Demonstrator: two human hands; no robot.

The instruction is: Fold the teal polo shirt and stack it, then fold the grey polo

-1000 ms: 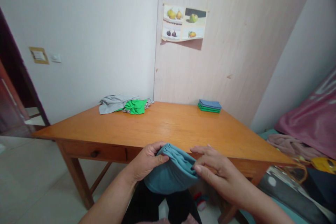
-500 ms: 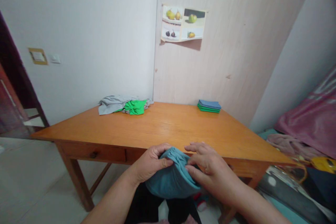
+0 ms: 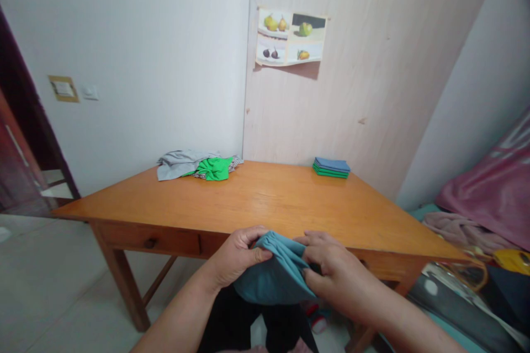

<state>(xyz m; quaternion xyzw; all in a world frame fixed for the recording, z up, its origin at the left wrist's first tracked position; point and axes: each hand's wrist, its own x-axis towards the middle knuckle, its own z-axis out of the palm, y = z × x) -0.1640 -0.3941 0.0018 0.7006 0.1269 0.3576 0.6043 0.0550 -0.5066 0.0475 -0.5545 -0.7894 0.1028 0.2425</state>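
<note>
A teal cloth [image 3: 271, 281], gathered in folds along its upper edge, hangs over my lap just in front of the table edge. My left hand [image 3: 238, 259] pinches its upper left corner between thumb and fingers. On the other side, my right hand [image 3: 329, 265] grips the folded right edge, with some fingertips hidden in the cloth. I cannot tell what kind of garment or cloth it is.
The wooden table [image 3: 265, 204] stands against the wall. At its back left lies a loose heap of grey cloth [image 3: 180, 164] and green cloth [image 3: 214, 168]. A neat folded stack [image 3: 331, 167], blue over green, sits at the back right. Bedding [image 3: 484, 198] lies to the right.
My right hand has shifted slightly right and its fingers have closed more on the cloth, drawing the right edge tauter. My left hand keeps its hold.
</note>
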